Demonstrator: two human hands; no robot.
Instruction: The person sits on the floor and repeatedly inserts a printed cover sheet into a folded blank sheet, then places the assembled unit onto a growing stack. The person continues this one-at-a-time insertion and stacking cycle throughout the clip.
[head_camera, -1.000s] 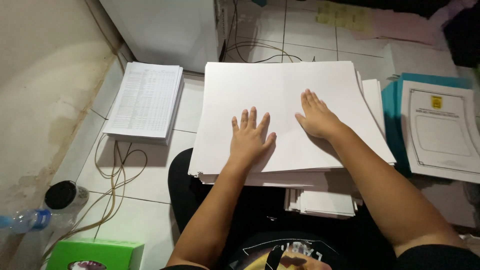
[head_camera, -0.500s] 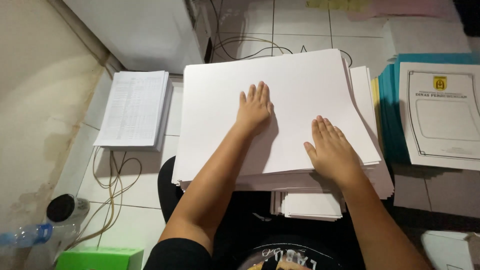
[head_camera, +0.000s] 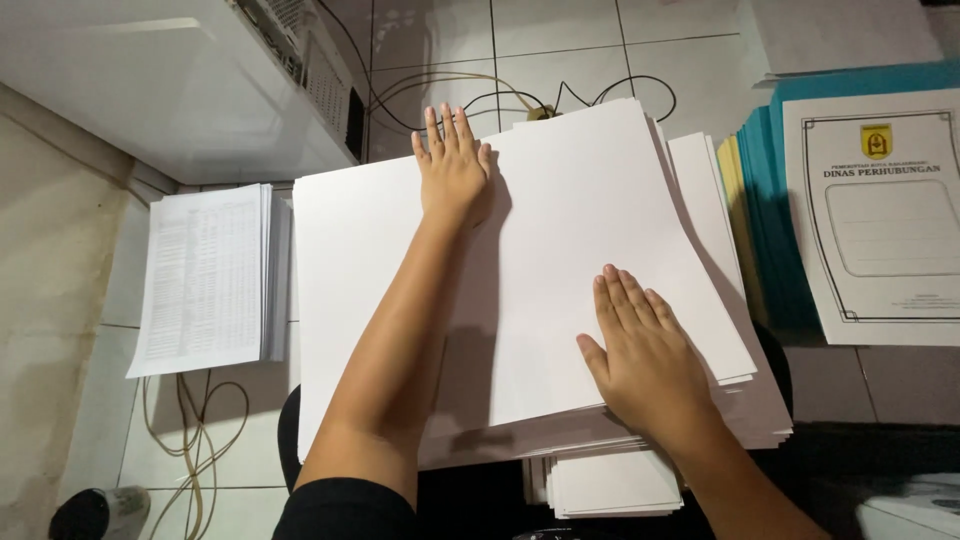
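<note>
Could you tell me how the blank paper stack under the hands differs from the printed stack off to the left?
The blank paper stack shows plain white top sheets; the printed stack is covered in fine rows of print. The blank stack is larger and fanned unevenly; the printed stack is smaller and squared. The left hand and right hand press the blank stack; nothing touches the printed stack. Both are white sheets.

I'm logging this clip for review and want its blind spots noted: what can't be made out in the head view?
- Stack of blank white sheets: lower sheets hidden by the top sheet; its near edge is covered by the left hand's forearm and the right hand.
- Printed table stack: print too small to read.
- Teal folders: mostly hidden under the bordered cover sheet, which the right edge cuts off.
- White machine: cut off by the top edge.
</note>
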